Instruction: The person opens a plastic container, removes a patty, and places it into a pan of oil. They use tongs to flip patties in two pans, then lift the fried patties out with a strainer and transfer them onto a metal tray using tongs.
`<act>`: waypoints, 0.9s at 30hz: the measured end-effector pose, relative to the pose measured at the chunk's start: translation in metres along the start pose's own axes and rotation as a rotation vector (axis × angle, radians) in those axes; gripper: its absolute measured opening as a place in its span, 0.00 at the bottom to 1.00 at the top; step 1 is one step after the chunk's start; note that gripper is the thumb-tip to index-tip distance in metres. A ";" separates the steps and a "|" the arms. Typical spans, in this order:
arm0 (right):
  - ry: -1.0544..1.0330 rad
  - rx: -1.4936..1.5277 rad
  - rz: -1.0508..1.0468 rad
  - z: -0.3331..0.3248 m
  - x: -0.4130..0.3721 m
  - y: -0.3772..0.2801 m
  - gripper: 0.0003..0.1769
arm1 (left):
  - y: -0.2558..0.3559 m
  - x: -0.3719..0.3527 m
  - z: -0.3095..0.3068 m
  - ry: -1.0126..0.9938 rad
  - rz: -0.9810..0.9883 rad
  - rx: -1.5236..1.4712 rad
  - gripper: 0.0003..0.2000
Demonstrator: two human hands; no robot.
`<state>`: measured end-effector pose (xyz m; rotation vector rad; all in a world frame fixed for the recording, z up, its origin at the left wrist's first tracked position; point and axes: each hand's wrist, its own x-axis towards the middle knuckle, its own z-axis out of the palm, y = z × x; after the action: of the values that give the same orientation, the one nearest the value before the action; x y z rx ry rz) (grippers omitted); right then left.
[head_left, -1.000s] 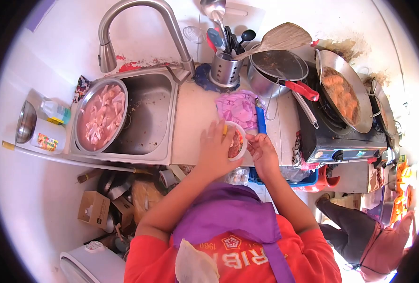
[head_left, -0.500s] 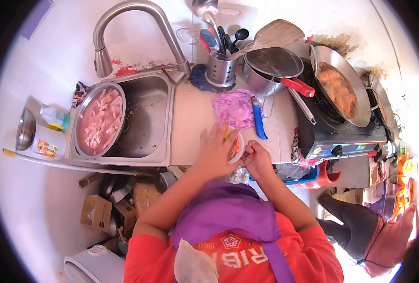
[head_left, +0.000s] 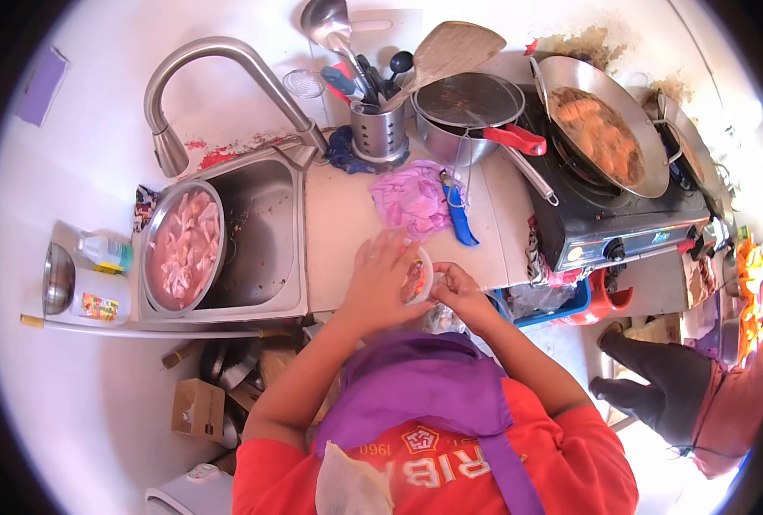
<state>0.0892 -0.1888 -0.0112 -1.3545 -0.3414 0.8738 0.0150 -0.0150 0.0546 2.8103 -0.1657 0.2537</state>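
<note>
In front of the purple apron, my left hand (head_left: 380, 281) is wrapped over a small round tub (head_left: 416, 279) with a white rim and a coloured printed face. The fingers of my right hand (head_left: 460, 293) are closed in a pinch right at the tub's right rim. Whatever lies between those fingertips is hidden. Just beyond the hands on the counter lies a crumpled pink plastic bag (head_left: 411, 202), and beside it a blue-handled tool (head_left: 459, 215) with a metal end.
At left, a metal bowl of raw chicken (head_left: 184, 249) sits over the sink (head_left: 266, 292). A utensil holder (head_left: 379, 137) and a lidded pot (head_left: 454, 142) stand at the back. On the stove (head_left: 630, 245), food fries in a wok (head_left: 656, 163). Another person (head_left: 690, 386) is at lower right.
My view has shifted a little, so the counter things sit further left. My right fingers have moved from a curled fist beside the tub to a pinch at its rim.
</note>
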 end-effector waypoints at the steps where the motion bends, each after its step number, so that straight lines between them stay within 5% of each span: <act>1: 0.005 -0.134 0.023 -0.004 0.002 0.007 0.13 | 0.000 -0.001 0.001 0.016 0.003 0.007 0.44; 7: 0.125 -0.722 -0.202 -0.006 0.008 0.006 0.07 | 0.003 0.002 -0.002 0.008 -0.007 -0.007 0.40; 10: 0.170 -0.777 -0.319 -0.001 0.008 0.006 0.07 | -0.001 0.004 -0.003 0.007 0.033 -0.022 0.40; 13: 0.033 -0.273 0.029 -0.006 0.006 0.009 0.07 | -0.004 0.003 -0.006 0.002 0.054 -0.031 0.41; 16: 0.015 -0.231 0.029 -0.008 0.006 0.023 0.14 | -0.003 0.003 -0.006 -0.013 0.064 -0.021 0.42; 19: -0.128 0.228 0.180 -0.008 0.008 0.020 0.13 | -0.002 0.004 -0.008 -0.014 0.092 -0.013 0.42; 22: -0.230 0.237 0.196 -0.006 0.005 0.007 0.13 | -0.004 0.003 -0.006 -0.007 0.062 -0.043 0.42; 25: -0.243 -0.098 0.149 -0.007 0.011 0.019 0.14 | -0.004 0.004 -0.006 -0.012 0.070 -0.032 0.42; 27: -0.065 -0.633 -0.152 0.003 0.003 0.017 0.13 | -0.003 0.003 -0.005 -0.035 0.085 -0.029 0.42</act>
<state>0.0832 -0.1852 -0.0275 -1.8506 -0.8090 0.7075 0.0171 -0.0110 0.0593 2.7839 -0.2948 0.2203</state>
